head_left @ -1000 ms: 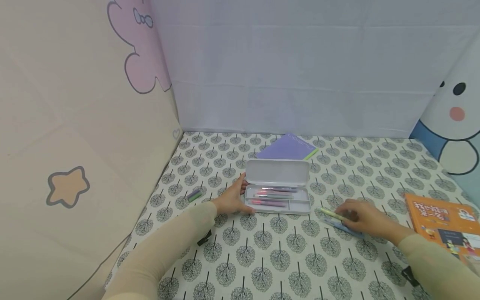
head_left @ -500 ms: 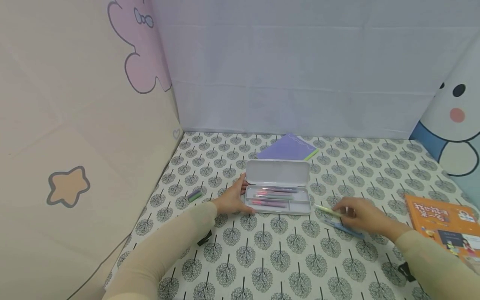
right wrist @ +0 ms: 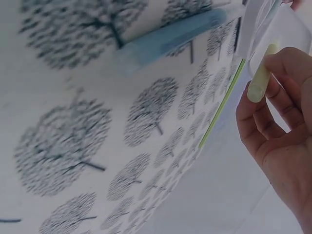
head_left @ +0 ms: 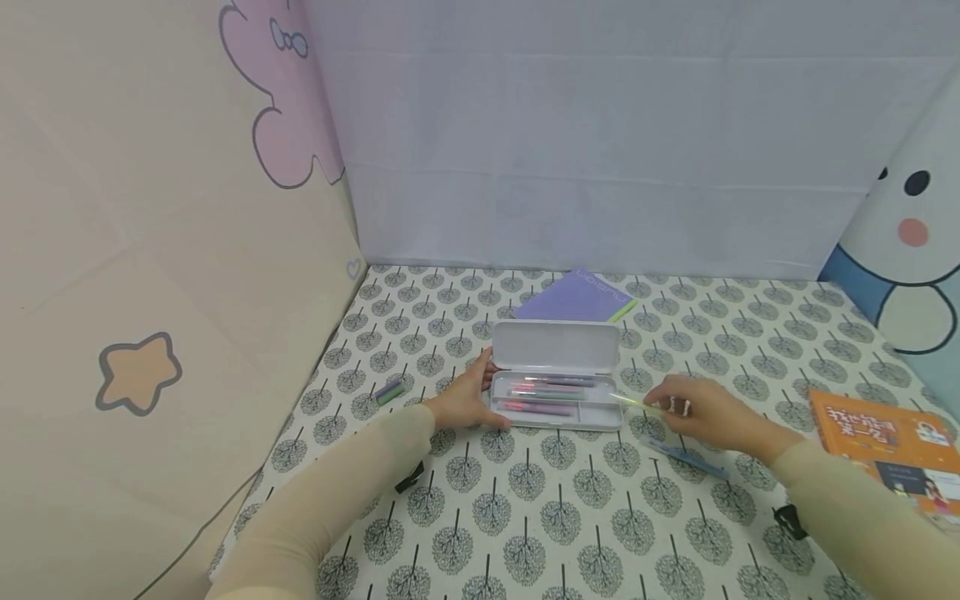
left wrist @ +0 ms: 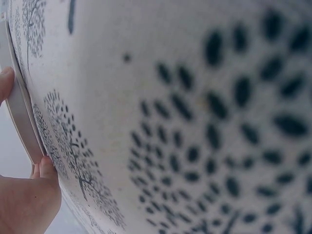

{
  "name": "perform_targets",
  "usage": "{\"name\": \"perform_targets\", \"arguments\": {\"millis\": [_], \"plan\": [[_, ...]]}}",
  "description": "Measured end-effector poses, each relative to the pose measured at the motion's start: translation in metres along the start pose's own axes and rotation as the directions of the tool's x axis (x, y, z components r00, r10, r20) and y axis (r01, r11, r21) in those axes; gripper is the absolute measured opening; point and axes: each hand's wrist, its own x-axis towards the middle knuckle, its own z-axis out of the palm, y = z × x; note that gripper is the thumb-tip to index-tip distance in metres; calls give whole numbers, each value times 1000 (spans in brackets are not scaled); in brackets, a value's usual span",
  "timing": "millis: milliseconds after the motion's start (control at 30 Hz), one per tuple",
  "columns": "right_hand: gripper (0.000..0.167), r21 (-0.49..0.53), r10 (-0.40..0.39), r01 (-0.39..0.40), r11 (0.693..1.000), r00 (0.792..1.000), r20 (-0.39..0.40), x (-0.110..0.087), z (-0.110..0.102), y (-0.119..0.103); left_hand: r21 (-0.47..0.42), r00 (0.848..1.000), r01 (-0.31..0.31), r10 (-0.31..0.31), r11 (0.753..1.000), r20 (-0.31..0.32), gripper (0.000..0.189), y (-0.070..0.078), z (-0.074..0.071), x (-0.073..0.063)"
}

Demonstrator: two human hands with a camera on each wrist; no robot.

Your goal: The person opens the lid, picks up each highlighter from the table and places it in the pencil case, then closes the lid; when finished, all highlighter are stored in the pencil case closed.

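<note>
A white pencil case (head_left: 600, 415) lies with its lid raised, and several pens (head_left: 547, 392) rest in its compartments. My left hand (head_left: 459, 403) holds the left end of the case, thumb at the front edge and fingers toward the back. In the left wrist view, a thumb and fingertips press on the case's side (left wrist: 24, 122). My right hand (head_left: 701, 408) pinches a pale yellow pen (right wrist: 261, 80) between thumb and fingers; its far end overlaps the right rim of the case in the head view. A light blue pen (head_left: 688, 457) lies on the patterned cloth below that hand.
Behind the case lies a purple notebook (head_left: 573, 297) with a green edge. An orange book (head_left: 885, 433) is at the right. Two short dark sticks, one purple and one green (head_left: 391, 394), lie left of the left hand. Fabric walls bound the table at left and back.
My right hand has lifted the yellow pen from beside the blue pen and moved it left and away from me to the case's right end. The left hand stays put on the case.
</note>
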Motion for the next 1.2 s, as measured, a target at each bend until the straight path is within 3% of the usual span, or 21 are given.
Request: {"name": "perform_targets", "arguments": {"millis": [233, 500, 667, 1200], "plan": [[29, -22, -32, 33, 999, 998, 46, 33, 10, -15, 0, 1000, 7, -7, 1000, 2, 138, 0, 0, 1], [31, 82, -43, 33, 996, 992, 122, 69, 25, -33, 25, 1000, 25, -25, 999, 2, 138, 2, -1, 1], [27, 106, -97, 83, 991, 987, 130, 87, 41, -42, 17, 1000, 19, -19, 1000, 0, 138, 2, -1, 0], [24, 116, -123, 101, 988, 972, 202, 115, 69, -60, 0, 1000, 1, -1, 1000, -1, 132, 5, 0, 0]]}}
